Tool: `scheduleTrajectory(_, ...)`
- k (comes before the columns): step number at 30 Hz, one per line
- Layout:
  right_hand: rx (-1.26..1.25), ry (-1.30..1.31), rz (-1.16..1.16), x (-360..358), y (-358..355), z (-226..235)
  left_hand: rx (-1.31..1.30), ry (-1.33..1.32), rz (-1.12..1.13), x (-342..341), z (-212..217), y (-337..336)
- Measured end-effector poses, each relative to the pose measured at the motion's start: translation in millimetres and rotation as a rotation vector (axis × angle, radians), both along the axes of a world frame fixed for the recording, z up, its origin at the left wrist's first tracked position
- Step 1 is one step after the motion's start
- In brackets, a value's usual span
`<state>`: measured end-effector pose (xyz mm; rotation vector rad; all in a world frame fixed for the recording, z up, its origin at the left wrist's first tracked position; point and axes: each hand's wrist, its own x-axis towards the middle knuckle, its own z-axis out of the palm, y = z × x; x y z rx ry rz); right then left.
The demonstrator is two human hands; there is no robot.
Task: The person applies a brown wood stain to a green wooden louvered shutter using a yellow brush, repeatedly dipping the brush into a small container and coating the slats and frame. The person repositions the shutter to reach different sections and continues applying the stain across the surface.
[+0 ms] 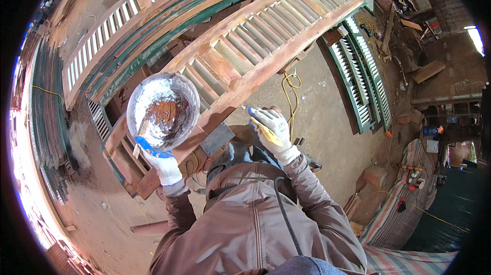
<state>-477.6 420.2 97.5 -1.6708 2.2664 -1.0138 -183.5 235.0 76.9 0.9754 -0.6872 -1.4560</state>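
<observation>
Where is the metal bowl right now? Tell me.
In the head view, the metal bowl sits left of centre, held up by the gloved left hand over the wooden shutter.

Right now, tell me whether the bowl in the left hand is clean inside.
No: the bowl held by the gloved left hand holds reddish-brown paste smeared over its whitish inside.

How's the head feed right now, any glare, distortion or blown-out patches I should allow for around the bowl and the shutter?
Head view: strong fisheye bends the long louvered shutter into an arc; sun glare washes out the foil-lined bowl rim held by the left hand; the left rim of the picture is blown white; the right hand with its scraper is sharp; the far right lies in deep shadow.
</observation>
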Motion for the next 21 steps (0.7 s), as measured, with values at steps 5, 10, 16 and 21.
scheduleTrajectory(5,0.003,0.125,-0.123,-66.3,8.2,-19.3,-0.037,0.047,0.005,-37.0,-11.5,-22.1)
scheduleTrajectory(10,0.122,0.537,-0.069,-164.3,-7.4,-36.1,-0.004,0.081,0.043,-74.4,-21.2,-27.4)
scheduleTrajectory(16,0.075,0.570,0.120,-217.1,-45.5,-46.8,0.114,0.110,0.151,-93.2,-36.0,-21.5)
scheduleTrajectory(21,0.121,0.542,0.255,-226.1,-54.0,-51.0,-0.119,-0.242,0.172,-85.7,-58.5,-11.1)
